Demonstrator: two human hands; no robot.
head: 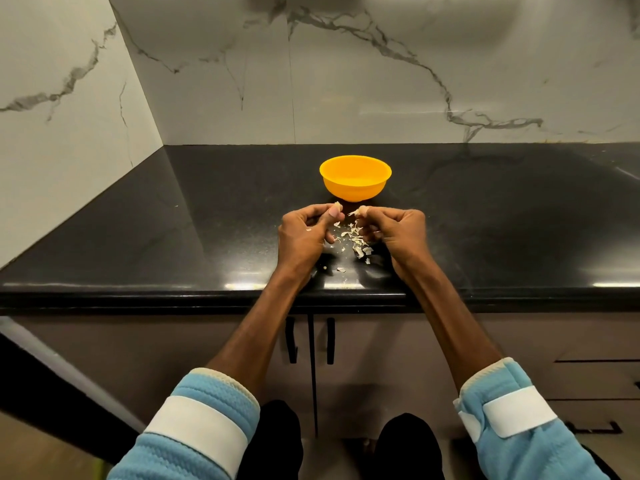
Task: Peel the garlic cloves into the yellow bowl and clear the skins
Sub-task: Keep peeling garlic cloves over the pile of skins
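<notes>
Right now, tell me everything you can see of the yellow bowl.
The yellow bowl is round, plastic by its look, with a thin rim. It stands upright on the black countertop, just beyond the left hand and right hand; neither touches it. Its near wall hides the bottom, so contents cannot be told.

Under the left hand (303, 233) and right hand (398, 230), the table (207, 237) is polished black stone, glossy with glare. Beyond them the yellow bowl (355, 183) is smooth, satiny plastic. Between them lie dry, papery garlic skins (356, 237). Behind the wrists, the sleeves (207, 427) are ribbed blue cloth.
</notes>
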